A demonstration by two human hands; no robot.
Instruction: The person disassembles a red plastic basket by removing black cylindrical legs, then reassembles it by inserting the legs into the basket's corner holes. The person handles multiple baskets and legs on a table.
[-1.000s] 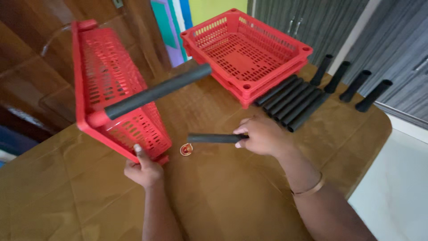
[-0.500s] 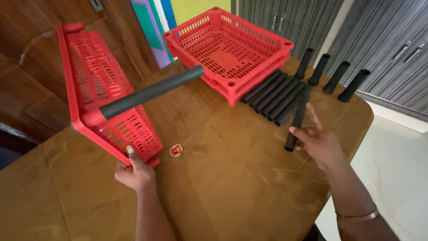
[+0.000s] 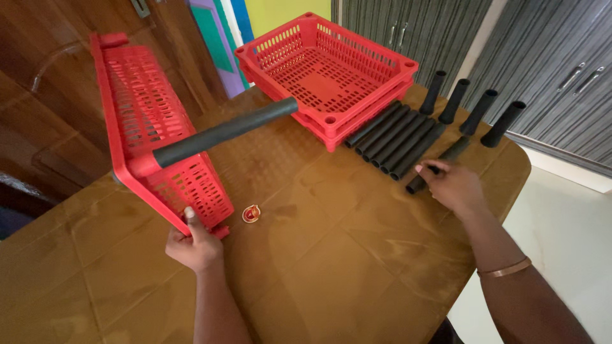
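So the red perforated plastic tray (image 3: pixel 153 134) is stood up on its edge on the brown wooden table (image 3: pixel 331 255), and it's kept from tipping by the left hand (image 3: pixel 193 245), which is clamped on its lower corner with the thumb pressed against the rim. A black cylindrical tube (image 3: pixel 223 132) is plugged into one corner socket of that tray and juts out sideways over the table, which is probably why the tray is held on edge: the sockets are easier to get at that way. The right hand (image 3: pixel 454 186) is laid over one black tube (image 3: pixel 440 162) lying at the near end of a row of black tubes (image 3: pixel 395 134); the fingers are curled on it, but whether it's actually gripped or just touched can't be told. A stack of matching red trays (image 3: pixel 325 70) is parked just behind the row, four more tubes (image 3: pixel 475 108) are lined up near the table's far edge, and a small red round object (image 3: pixel 251 214) is left just beside the held tray.
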